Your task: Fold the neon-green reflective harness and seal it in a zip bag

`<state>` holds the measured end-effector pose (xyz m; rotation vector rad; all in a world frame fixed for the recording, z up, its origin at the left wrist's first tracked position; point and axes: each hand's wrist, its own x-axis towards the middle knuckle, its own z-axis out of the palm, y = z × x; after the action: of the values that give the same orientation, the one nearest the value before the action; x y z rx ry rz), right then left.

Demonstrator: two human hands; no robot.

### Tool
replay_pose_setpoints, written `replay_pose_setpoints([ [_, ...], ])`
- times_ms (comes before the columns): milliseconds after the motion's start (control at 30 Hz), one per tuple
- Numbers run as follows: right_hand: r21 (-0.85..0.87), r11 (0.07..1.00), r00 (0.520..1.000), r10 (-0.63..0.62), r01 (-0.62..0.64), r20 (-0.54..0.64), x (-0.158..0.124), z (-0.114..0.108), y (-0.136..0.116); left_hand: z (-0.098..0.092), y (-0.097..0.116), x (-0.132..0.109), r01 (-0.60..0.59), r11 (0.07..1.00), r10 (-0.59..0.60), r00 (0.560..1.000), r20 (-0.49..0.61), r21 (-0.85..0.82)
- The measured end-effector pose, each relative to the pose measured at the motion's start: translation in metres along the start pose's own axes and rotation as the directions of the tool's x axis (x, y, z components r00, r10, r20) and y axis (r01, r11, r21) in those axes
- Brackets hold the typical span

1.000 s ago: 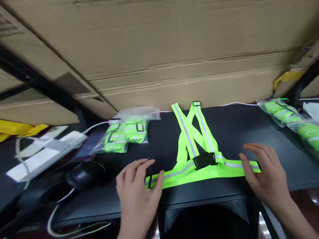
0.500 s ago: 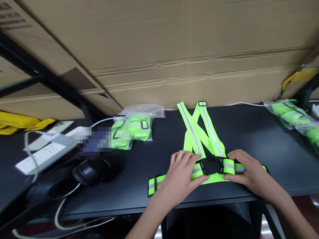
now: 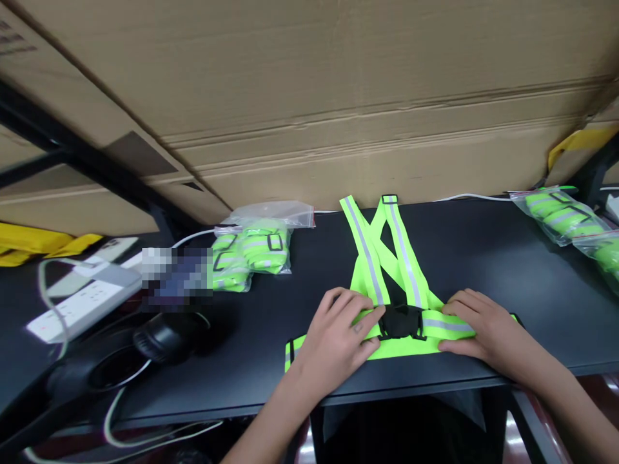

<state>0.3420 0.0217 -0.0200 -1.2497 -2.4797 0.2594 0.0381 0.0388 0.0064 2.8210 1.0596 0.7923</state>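
A neon-green reflective vest [image 3: 365,248] with silver stripes lies on the dark table, its two shoulder straps crossed and pointing away from me. A black buckle [image 3: 402,321] joins its waist strap at the front. Just left of the buckle, my left hand [image 3: 341,332] is closed on the waist strap, thumb and fingertips near the buckle's edge. On the other side, my right hand [image 3: 476,328] pinches the strap between thumb and fingers, a stretch of flat band between it and the buckle. Parts of the strap are hidden beneath both hands.
Bagged green vests [image 3: 265,248] lie at the left, with another bagged vest [image 3: 563,212] at the right. A white power strip [image 3: 82,306], cables and black headphones [image 3: 164,338] occupy the left side. Large cardboard boxes [image 3: 367,77] stand behind the table [image 3: 488,251].
The buckle has shifted a little left with my left hand. The strap on its right, looped before, is now drawn out flat between the buckle and my right hand.
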Motion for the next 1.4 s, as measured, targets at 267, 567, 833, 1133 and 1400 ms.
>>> replay_pose_setpoints([
  [267, -0.169, 0.986, 0.999, 0.003, -0.009, -0.038, -0.004, 0.005, 0.005, -0.001, -0.002, -0.010, 0.025, 0.999, -0.024, 0.996, 0.080, -0.022],
  [567, -0.141, 0.990, 0.991, 0.002, -0.021, -0.135, 0.014, -0.007, -0.027, 0.009, 0.014, -0.018, 0.192, 0.979, -0.179, 0.970, 0.164, -0.066],
  [833, 0.029, 0.999, 1.000, 0.025, -0.025, -0.010, 0.045, 0.006, -0.060, 0.009, 0.019, -0.014, 0.290, 0.956, -0.276, 0.939, 0.206, -0.041],
  [1133, 0.072, 0.997, 0.999, 0.027, -0.028, 0.020, 0.047, 0.010, -0.057, 0.015, 0.017, -0.012, 0.199, 0.980, -0.198, 0.953, 0.228, 0.019],
  [1400, 0.051, 0.998, 1.000, -0.019, 0.019, -0.006, 0.042, 0.009, -0.054, 0.014, 0.018, -0.011, 0.158, 0.983, -0.175, 0.961, 0.213, 0.095],
])
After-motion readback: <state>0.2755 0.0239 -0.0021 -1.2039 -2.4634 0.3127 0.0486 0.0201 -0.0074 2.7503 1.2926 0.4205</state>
